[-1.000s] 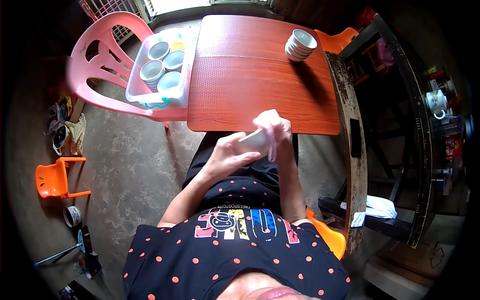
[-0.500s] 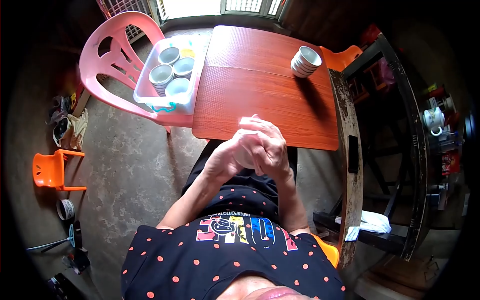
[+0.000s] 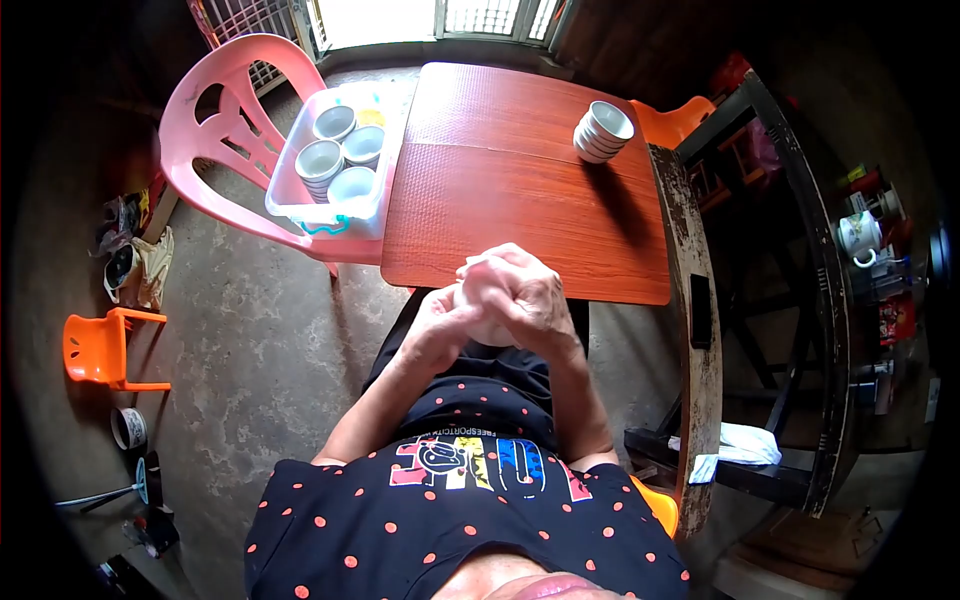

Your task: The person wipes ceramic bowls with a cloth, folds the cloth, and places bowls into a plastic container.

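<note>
My left hand (image 3: 440, 325) and my right hand (image 3: 530, 300) are together above my lap, just off the near edge of the table. Between them is a pale, rounded piece, seemingly a bowl (image 3: 492, 334), mostly covered by my fingers. My left hand cups it from the left, while the fingers of my right hand curl over it from the other side. Whether a cloth is also in my fingers, I cannot tell. A leaning stack of white bowls (image 3: 604, 132) stands at the table's far right.
The reddish-brown table (image 3: 520, 190) lies ahead. On the pink chair (image 3: 235, 130) at left sits a clear plastic tub (image 3: 290, 200) with several bowl stacks. A worn wooden frame (image 3: 700, 400) runs along the right. An orange stool (image 3: 95, 348) stands on the floor.
My hands stay closed together around the pale bowl. My left hand has turned slightly and my fingers have shifted over it. The view has tilted a little; the bowl stacks look unmoved.
</note>
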Motion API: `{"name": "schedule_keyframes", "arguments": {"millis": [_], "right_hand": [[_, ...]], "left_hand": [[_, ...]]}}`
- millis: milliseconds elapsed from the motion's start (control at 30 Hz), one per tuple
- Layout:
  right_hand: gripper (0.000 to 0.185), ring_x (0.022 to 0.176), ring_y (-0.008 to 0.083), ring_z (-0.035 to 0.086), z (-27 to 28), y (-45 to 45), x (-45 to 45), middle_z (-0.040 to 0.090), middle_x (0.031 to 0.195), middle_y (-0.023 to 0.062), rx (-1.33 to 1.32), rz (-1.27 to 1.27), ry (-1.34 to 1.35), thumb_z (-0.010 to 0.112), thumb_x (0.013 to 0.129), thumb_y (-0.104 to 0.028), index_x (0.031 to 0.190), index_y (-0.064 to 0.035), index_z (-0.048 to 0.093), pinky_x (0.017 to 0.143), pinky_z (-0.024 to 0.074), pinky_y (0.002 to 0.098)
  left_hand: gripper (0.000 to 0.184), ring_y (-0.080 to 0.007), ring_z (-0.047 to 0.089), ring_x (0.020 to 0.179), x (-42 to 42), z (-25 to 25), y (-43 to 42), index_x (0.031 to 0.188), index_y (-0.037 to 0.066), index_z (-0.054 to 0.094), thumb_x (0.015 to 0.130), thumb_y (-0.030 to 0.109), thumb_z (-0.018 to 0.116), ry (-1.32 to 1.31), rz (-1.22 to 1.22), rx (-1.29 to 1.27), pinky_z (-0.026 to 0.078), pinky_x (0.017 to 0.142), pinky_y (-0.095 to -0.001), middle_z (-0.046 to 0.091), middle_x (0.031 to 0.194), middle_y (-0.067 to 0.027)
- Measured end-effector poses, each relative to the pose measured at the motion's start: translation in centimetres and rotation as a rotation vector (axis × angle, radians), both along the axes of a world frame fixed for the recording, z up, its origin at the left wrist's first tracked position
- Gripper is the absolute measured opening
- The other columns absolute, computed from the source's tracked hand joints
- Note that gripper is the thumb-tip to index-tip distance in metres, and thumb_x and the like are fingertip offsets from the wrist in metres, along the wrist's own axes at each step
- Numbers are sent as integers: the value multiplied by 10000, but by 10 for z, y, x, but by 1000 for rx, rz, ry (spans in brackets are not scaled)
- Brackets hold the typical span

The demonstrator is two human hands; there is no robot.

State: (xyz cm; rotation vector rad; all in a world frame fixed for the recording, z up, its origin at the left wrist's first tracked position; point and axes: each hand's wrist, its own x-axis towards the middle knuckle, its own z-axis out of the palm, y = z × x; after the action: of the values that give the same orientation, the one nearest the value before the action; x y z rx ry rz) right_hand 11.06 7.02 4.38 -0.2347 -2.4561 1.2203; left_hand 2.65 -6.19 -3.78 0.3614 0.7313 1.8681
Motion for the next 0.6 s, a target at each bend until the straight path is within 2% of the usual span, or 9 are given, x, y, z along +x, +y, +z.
{"name": "schedule_keyframes", "arguments": {"millis": [100,167,200,267,367,433,500,567,600], "right_hand": [[298,935,228,616,-60,-24,-4,624,1001,140,-466,-361,493,482,925,-230,1042,17,601,858,490,355],[323,941,226,608,-51,-49,-13,620,992,132,-1438,-552,796,459,949,-248,1092,18,573,863,490,352],[293,939,204,599,-60,-44,-16,619,959,101,-1090,-567,771,451,963,-262,1072,-31,593,858,492,362],[246,917,210,601,-34,-22,3,623,933,85,-912,-357,214,480,936,-236,1029,-52,613,831,494,364],[192,841,281,593,-18,2,-1,626,897,108,283,22,85,585,764,-163,894,-38,648,729,491,373],[169,823,237,596,-14,8,0,621,874,88,236,89,125,580,810,-174,873,-29,640,721,491,347],[176,815,188,594,-40,4,4,605,871,76,-684,-112,68,557,871,-191,937,-37,609,721,494,313],[275,815,148,587,-90,5,-4,587,929,78,-1485,129,632,496,902,-181,1117,-8,489,632,501,294],[248,790,144,589,-91,2,-3,591,901,63,-1553,16,620,491,906,-185,1067,2,515,621,499,301]], "left_hand": [[499,-217,629,975,3,2,3,1209,-51,519,800,170,702,-132,146,18,498,894,-352,623,1109,-136],[469,-209,633,958,8,9,7,1200,-57,525,810,145,688,-176,191,40,496,894,-341,630,1094,-131],[453,-194,632,946,6,11,7,1184,-55,536,810,148,691,-69,177,11,497,884,-327,635,1074,-120],[422,-162,629,922,4,13,5,1152,-51,558,812,156,696,144,146,-51,499,865,-299,645,1034,-98],[373,-111,616,875,1,10,-2,1087,-36,596,805,176,715,453,22,-132,499,819,-256,650,959,-56],[351,-92,608,848,4,15,-1,1047,-28,614,797,188,732,397,51,-86,496,781,-239,647,925,-42],[355,-92,604,857,1,8,-3,1064,-35,611,800,169,732,411,73,-104,491,787,-241,651,941,-50],[365,-98,597,874,6,12,0,1083,-38,610,798,151,737,324,117,-26,484,811,-255,654,957,-58],[371,-101,596,878,6,8,0,1086,-40,609,797,152,740,337,109,-25,483,818,-258,654,959,-57]]}}
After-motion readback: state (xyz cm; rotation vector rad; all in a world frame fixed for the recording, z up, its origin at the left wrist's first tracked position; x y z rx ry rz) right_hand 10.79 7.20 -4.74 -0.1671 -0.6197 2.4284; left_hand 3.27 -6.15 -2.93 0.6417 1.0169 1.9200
